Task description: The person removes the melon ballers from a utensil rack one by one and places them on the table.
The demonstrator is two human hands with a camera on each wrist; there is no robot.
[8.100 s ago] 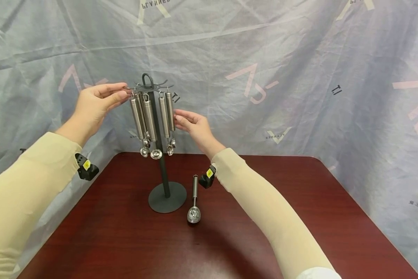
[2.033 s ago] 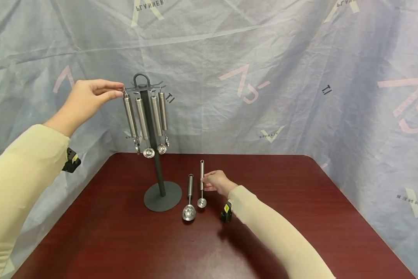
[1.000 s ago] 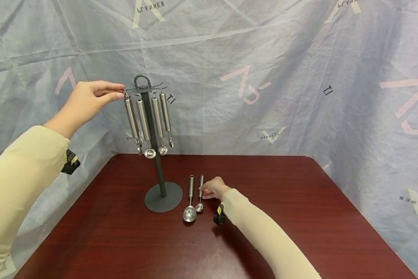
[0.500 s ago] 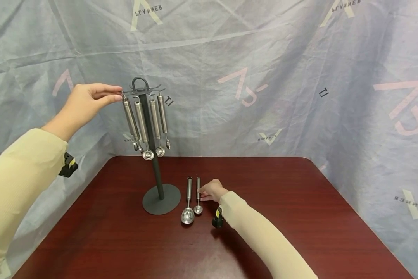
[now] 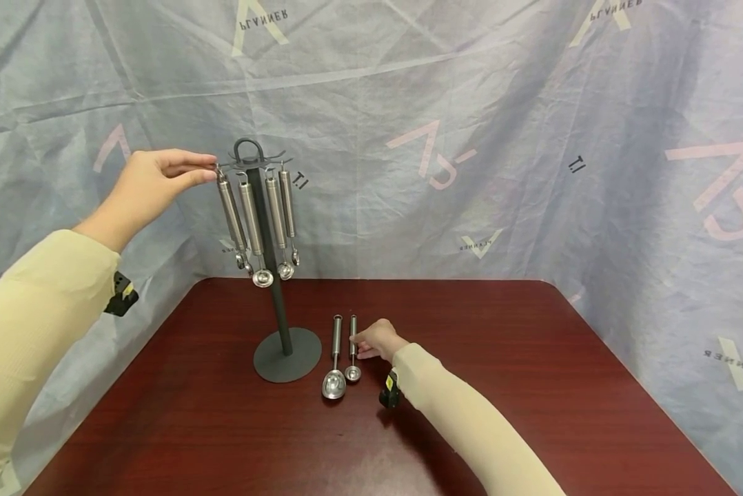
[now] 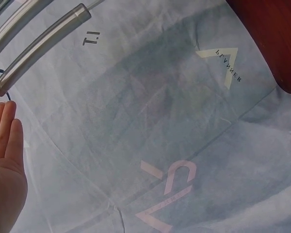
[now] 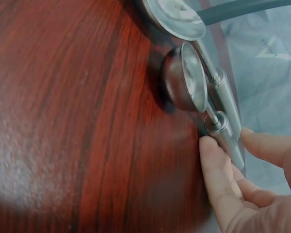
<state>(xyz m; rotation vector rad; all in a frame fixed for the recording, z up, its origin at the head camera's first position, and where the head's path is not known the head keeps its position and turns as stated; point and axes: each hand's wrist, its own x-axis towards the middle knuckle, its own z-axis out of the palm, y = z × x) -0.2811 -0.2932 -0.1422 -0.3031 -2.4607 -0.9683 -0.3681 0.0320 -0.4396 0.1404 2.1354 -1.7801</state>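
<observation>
A grey metal rack (image 5: 282, 306) stands upright, with several steel scoops (image 5: 251, 217) hanging by their handles from its hooks. My left hand (image 5: 151, 184) pinches a hook end at the rack's upper left, beside a hanging handle; the left wrist view shows that hand (image 6: 7, 165) only in part. On the table, my right hand (image 5: 379, 339) pinches the handle of a small scoop (image 5: 352, 373) between thumb and fingers. Its deep, round bowl (image 7: 184, 80) faces away from the palm. A larger scoop (image 5: 333, 384) with an oval bowl lies parallel, just left of it.
The dark red table (image 5: 502, 386) has rounded back corners. The rack's round base (image 5: 278, 372) sits left of the two lying scoops. Grey printed cloth (image 5: 359, 227) hangs behind and at both sides.
Since the oldest frame, my right hand has taken the small scoop off the rack and brought it down beside the larger one. My left hand has stayed at the rack's hooks.
</observation>
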